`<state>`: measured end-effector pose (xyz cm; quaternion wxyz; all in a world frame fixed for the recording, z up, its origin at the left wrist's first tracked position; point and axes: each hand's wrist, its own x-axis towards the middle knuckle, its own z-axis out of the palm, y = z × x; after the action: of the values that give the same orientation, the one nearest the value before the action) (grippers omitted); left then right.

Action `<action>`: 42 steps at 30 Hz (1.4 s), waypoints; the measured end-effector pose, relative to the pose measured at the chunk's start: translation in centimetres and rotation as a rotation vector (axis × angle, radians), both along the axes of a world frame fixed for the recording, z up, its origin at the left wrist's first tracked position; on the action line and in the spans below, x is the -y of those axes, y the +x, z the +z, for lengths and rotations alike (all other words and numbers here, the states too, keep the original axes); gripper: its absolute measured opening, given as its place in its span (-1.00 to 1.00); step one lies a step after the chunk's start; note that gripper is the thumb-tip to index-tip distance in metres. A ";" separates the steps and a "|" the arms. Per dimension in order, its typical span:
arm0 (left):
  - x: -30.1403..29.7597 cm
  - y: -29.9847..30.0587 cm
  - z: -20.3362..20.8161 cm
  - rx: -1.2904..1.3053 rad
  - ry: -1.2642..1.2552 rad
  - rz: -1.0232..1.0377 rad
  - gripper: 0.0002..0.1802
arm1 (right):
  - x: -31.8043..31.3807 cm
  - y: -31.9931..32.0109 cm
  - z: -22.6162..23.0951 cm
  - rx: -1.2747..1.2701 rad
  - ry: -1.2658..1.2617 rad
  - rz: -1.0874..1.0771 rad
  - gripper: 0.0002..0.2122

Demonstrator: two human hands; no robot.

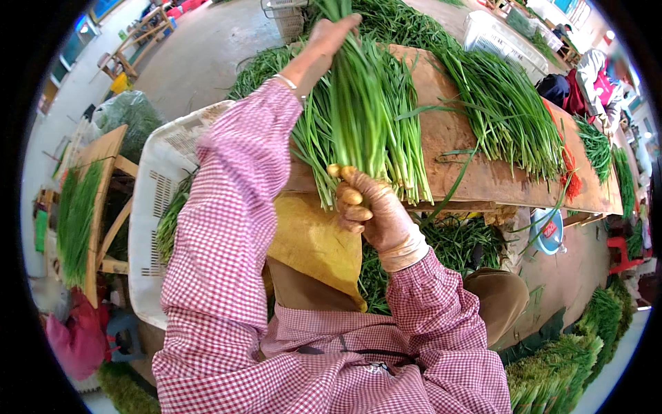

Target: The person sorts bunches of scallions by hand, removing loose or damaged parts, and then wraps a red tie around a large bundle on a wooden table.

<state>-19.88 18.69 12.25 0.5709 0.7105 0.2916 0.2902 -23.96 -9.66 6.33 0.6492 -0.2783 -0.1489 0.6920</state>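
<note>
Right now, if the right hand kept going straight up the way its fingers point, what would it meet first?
The right hand already grips the pale root ends of the chive bunch. Going on, it would probably push into those stalks; depth is unclear.

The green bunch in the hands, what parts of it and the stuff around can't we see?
- Head view: the bunch of chives has its tips cut off by the top edge.
- Its root ends are partly covered by the right hand.
- The left hand has its fingers buried in the leaves.
- The white crate is partly hidden by the checked sleeve.
</note>
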 end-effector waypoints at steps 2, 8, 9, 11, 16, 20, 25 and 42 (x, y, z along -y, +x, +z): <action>1.5 1.5 -3.2 -0.156 0.256 0.098 0.09 | -0.2 1.3 -2.1 -0.154 0.016 -0.068 -0.73; 5.3 -2.4 -4.1 0.161 0.949 0.061 -0.29 | 0.9 2.6 -2.4 -0.100 -0.108 -0.099 -0.73; 7.1 -3.2 -3.5 0.245 1.040 -0.053 -0.44 | 0.9 2.4 -1.9 -0.089 -0.127 -0.124 -0.73; 10.2 -3.9 -4.8 0.191 1.219 -0.344 -0.57 | 1.0 2.0 -1.1 -0.064 -0.161 -0.172 -0.71; 11.2 -4.7 -7.9 0.005 1.202 -0.569 -0.69 | 3.6 1.8 -1.6 0.122 -0.207 -0.004 -0.45; 11.8 -4.5 -8.3 0.001 1.182 -0.512 -0.73 | 8.7 3.3 -2.5 0.533 -0.271 0.201 -0.52; 12.4 -4.7 -8.1 0.007 1.157 -0.463 -0.73 | 12.2 5.4 -0.5 0.833 -0.419 -0.109 -0.77; 13.0 -5.0 -7.2 0.006 1.072 -0.394 -0.77 | 3.2 22.6 -4.1 2.407 -0.440 -0.294 -0.85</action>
<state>-24.91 5.71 5.01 0.1748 0.9410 -0.0362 0.2876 -1.36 -12.90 2.24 0.1098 -0.8560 -0.4997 -0.0745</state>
